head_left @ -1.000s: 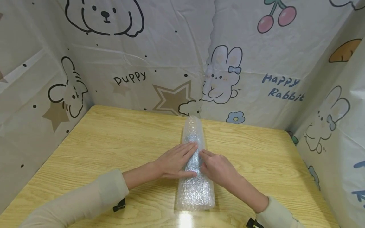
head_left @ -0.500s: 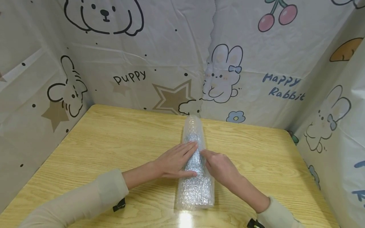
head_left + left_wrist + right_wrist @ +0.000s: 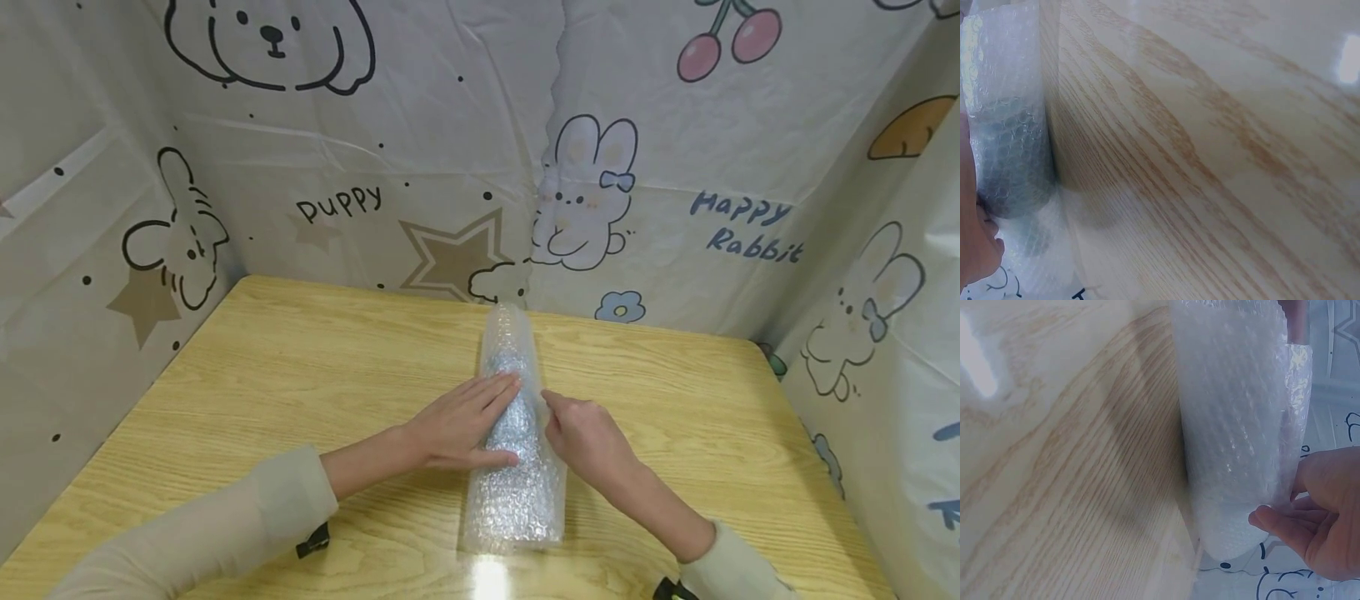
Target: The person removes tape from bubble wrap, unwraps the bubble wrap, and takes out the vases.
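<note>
A long roll of bubble wrap (image 3: pixel 516 500) lies lengthwise on the table, pointing away from me. Through its layers a dark, rounded object (image 3: pixel 1013 156) shows in the left wrist view; its kind cannot be made out. My left hand (image 3: pixel 465 425) rests across the top of the roll with straight fingers and the thumb apart. On the roll's right side, my right hand (image 3: pixel 592 437) pinches a loose edge of the bubble wrap between thumb and fingers. That lifted flap (image 3: pixel 1297 394) stands off the roll in the right wrist view.
The light wood table (image 3: pixel 315 358) extends to both sides of the roll. Patterned cloth (image 3: pixel 450 125) with cartoon animals hangs behind it and at both sides. The roll's far end reaches close to the back edge.
My right hand has drawn slightly to the right, off the top of the roll, with the wrap's edge between its fingers. The left hand has stayed in place.
</note>
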Action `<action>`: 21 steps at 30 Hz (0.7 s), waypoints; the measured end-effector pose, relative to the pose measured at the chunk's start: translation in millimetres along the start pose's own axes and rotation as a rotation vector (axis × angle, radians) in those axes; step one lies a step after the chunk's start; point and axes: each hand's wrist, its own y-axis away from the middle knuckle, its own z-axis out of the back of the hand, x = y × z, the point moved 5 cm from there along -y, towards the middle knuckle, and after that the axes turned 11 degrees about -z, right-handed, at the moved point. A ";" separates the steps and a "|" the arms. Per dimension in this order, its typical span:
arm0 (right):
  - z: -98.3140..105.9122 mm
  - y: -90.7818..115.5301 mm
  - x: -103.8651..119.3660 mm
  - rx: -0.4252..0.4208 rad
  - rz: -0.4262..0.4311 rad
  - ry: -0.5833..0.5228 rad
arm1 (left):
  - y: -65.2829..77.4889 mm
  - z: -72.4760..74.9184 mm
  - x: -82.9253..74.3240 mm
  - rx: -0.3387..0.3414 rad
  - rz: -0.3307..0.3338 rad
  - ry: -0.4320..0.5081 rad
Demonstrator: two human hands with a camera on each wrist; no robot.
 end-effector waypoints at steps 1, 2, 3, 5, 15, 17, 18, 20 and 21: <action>0.3 -0.2 -0.1 -0.006 0.004 -0.001 | -0.2 -0.1 0.0 0.001 0.000 -0.001; 0.5 -0.5 0.1 -0.010 0.010 -0.002 | -0.2 -0.1 0.0 0.003 0.000 0.000; 0.5 -0.9 0.2 -0.014 0.014 -0.005 | -0.2 0.0 -0.1 0.004 0.000 0.000; 0.3 -2.2 1.0 -0.020 0.022 -0.009 | -0.1 0.0 -0.1 0.007 -0.001 -0.003; -2.2 -10.9 2.3 0.009 -0.041 -0.017 | 0.1 -0.2 0.4 0.002 -0.010 -0.019; -1.6 -12.6 3.1 0.003 -0.045 -0.018 | -0.1 -0.4 0.5 0.001 -0.012 -0.022; -1.5 -13.5 3.5 0.000 -0.044 -0.018 | -0.1 -0.3 0.5 0.001 -0.012 -0.023; -1.4 -15.5 4.6 -0.011 -0.040 -0.007 | -0.4 -0.2 0.3 0.001 -0.013 -0.024; -1.4 -16.5 5.0 -0.015 -0.040 -0.002 | -0.5 -0.1 0.1 0.001 -0.013 -0.023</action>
